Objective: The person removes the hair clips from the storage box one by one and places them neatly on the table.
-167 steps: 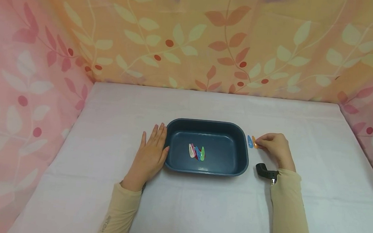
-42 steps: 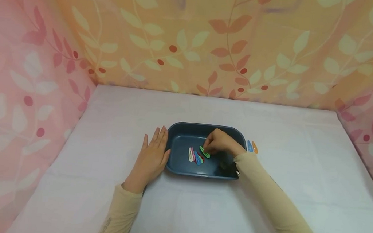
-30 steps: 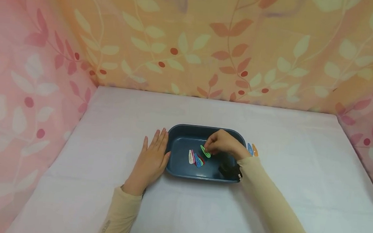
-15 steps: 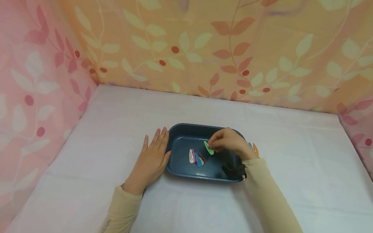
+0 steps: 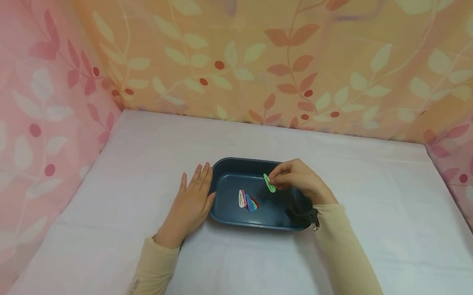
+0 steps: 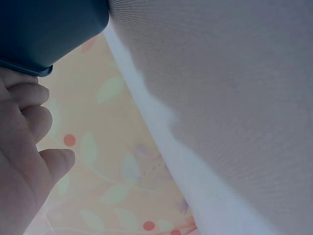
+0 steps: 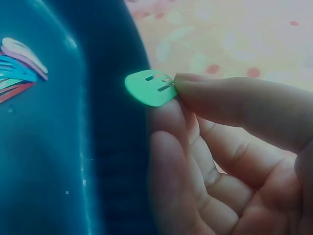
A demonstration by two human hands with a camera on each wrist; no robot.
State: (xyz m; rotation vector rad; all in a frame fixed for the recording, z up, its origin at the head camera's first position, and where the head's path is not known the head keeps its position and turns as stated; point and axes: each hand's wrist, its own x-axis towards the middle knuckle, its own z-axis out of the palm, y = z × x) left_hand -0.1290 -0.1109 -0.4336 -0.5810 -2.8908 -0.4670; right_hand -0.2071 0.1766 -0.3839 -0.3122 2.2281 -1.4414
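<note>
In the head view my right hand (image 5: 300, 179) pinches a light green snap hair clip (image 5: 269, 183) over the right half of a dark blue tray (image 5: 251, 225). The right wrist view shows the green clip (image 7: 146, 89) between thumb and fingertips, inside the tray's side wall. Several hair clips (image 5: 250, 203), white, pink, blue, green and red, lie overlapping in a small row on the tray floor. My left hand (image 5: 190, 202) lies with straight fingers along the tray's left side; the left wrist view has its fingers (image 6: 30, 94) against the tray's outer wall.
The tray stands on a white cloth-covered table (image 5: 227, 267). Patterned curtains (image 5: 244, 51) hang behind it and at both sides. A black wrist camera (image 5: 303, 216) on the right wrist hangs low over the tray's front right corner.
My right hand went from outside the tray's right side into it, then drew the green clip away from the row, rightward and back. The blue and orange clips beside the tray are now hidden behind it.
</note>
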